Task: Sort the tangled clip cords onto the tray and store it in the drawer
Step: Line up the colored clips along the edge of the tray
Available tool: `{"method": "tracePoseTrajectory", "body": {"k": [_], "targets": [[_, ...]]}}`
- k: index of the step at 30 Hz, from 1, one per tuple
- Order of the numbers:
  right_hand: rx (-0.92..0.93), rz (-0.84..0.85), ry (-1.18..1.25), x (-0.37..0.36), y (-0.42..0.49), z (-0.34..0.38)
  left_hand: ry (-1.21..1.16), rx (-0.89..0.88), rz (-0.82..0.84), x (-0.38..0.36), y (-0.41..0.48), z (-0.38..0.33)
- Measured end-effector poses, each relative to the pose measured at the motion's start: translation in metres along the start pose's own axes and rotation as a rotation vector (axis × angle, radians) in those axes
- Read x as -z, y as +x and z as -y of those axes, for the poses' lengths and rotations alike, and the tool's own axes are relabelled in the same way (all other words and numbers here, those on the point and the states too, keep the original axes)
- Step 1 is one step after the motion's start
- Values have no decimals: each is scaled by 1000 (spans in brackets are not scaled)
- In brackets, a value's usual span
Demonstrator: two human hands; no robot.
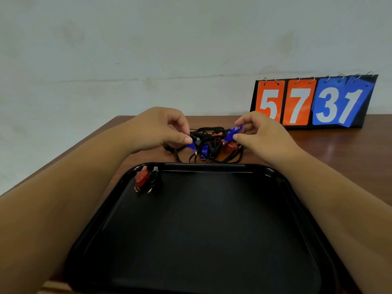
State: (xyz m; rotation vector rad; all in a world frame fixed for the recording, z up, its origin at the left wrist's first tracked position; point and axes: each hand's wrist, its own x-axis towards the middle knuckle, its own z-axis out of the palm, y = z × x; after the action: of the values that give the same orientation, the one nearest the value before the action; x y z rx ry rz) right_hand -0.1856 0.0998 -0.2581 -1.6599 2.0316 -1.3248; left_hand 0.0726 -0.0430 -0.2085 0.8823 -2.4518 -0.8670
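Left hand (161,128): thumb and forefinger pinched on a blue clip (192,145) at the left edge of the pile; other fingers curled clear.
Right hand (261,132): thumb and fingers closed on a second blue clip (232,133) at the right edge, raised a little off the wood.
Why two grips: looks like both ends of one cord, held apart so the strap between them shows against the knot. Cannot confirm it is the same cord.
Tangle (209,145): black cords with blue and red clips, directly between the two sets of fingertips and just below them, on the table (331,149).
Third blue clip (204,150): loose in the pile, below and between the fingers.
Red clip (230,146): just under the right fingertips, not held.
Tray (282,179): black, on the near side of the fingers, far rim just beside the pile; short carry per cord.
Already sorted: red clip on tray (141,177) and a black clip (154,177) beside it, far-left corner, near the left wrist. Leaves the rest of the tray for other cords.
Progress: early, most of the pile unsorted.
Drawer: not in view.
Number board (314,100): well to the right of the right hand, against the wall, irrelevant.
Risk: pulling the ends apart may tighten the knot or drag the whole pile.
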Motion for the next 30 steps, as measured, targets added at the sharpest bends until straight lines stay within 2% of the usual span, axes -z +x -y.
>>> {"method": "tracePoseTrajectory", "body": {"k": [7, 12, 16, 21, 24, 30], "targets": [[-19, -41, 138, 5, -16, 15, -128, -26, -121, 6, -24, -5], [-68, -62, 244, 11, -24, 38, -279, -4, -123, 13, -41, -11], [-86, 7, 378, 10, -26, 66, -250, -1, -126, 23, -54, -17], [-200, 113, 480, -11, -27, 95, -269, 35, -126, 28, -68, -18], [-244, 149, 428, -29, -28, 103, -236, 68, -124, 25, -71, -12], [-92, 281, 20, -51, -34, 91, -117, 66, -114, 11, -70, 3]]}}
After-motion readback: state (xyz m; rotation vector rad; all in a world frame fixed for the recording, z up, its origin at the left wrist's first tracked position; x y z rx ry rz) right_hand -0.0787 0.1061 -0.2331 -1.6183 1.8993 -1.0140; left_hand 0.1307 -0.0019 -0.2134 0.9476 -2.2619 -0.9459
